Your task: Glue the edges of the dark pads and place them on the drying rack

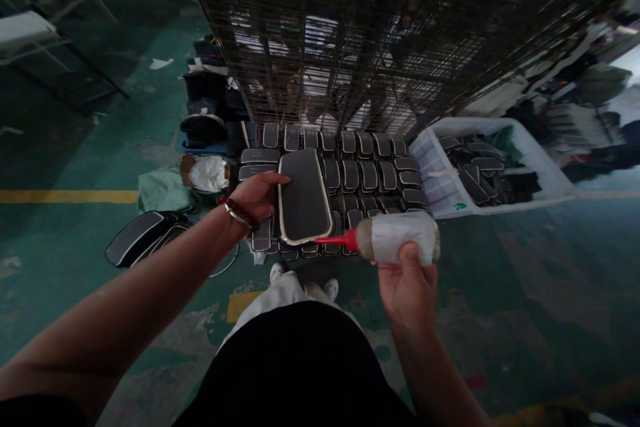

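Note:
A dark rounded rectangular piece [304,195] with a pale rim is held up by my left hand [259,197], whose thumb lies over its left edge. My right hand [411,280] is wrapped round a bottle [400,238] with a white wrapping and a red nozzle. The bottle lies nearly level, and its nozzle tip is at the lower edge of the dark piece; whether they touch I cannot tell. Below, several similar dark pieces [369,175] stand packed in rows.
A wire rack [350,40] rises behind the rows. At the right is a white bin [537,197] with dark pieces inside. To the left are a green sack [163,188], more dark pieces [134,237] on the floor and a stack of black items [205,97].

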The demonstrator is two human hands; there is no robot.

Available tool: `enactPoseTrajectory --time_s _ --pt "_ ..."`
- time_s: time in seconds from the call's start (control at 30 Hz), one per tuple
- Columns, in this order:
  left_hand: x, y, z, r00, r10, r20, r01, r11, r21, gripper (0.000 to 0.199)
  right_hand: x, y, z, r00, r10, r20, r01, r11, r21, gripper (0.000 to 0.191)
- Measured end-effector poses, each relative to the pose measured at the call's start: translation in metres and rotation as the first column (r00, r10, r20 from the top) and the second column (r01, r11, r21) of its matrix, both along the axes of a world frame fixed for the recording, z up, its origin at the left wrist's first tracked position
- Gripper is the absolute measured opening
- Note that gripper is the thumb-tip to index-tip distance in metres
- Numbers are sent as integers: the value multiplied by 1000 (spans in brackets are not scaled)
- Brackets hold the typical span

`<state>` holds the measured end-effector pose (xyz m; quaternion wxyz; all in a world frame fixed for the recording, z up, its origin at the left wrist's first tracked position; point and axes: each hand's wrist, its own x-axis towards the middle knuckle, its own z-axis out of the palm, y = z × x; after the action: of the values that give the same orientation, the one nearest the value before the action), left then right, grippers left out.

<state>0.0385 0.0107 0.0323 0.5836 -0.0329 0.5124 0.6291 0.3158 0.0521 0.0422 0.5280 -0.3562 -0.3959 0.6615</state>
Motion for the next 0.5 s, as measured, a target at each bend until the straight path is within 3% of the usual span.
enactPoseTrajectory --time_s 0.07,0.13,0.2,0.33,0.5 --pt "6 1 -2 999 46 -23 -46 999 0 32 -6 1 -1 994 91 -60 -101 973 -206 17" --pt "14 2 -2 998 46 -41 -45 999 13 28 -12 11 2 975 156 -159 -204 909 -364 20" --pt "24 2 -3 999 8 -43 -7 999 36 26 -17 28 8 967 117 -225 -198 903 -381 24" --pt "46 1 -3 994 -106 -22 108 989 101 30 -26 67 19 990 10 -143 -26 994 -106 29" --pt "65 1 3 960 -279 5 273 945 180 36 -34 83 14 1000 7 6 -8 982 189 36"
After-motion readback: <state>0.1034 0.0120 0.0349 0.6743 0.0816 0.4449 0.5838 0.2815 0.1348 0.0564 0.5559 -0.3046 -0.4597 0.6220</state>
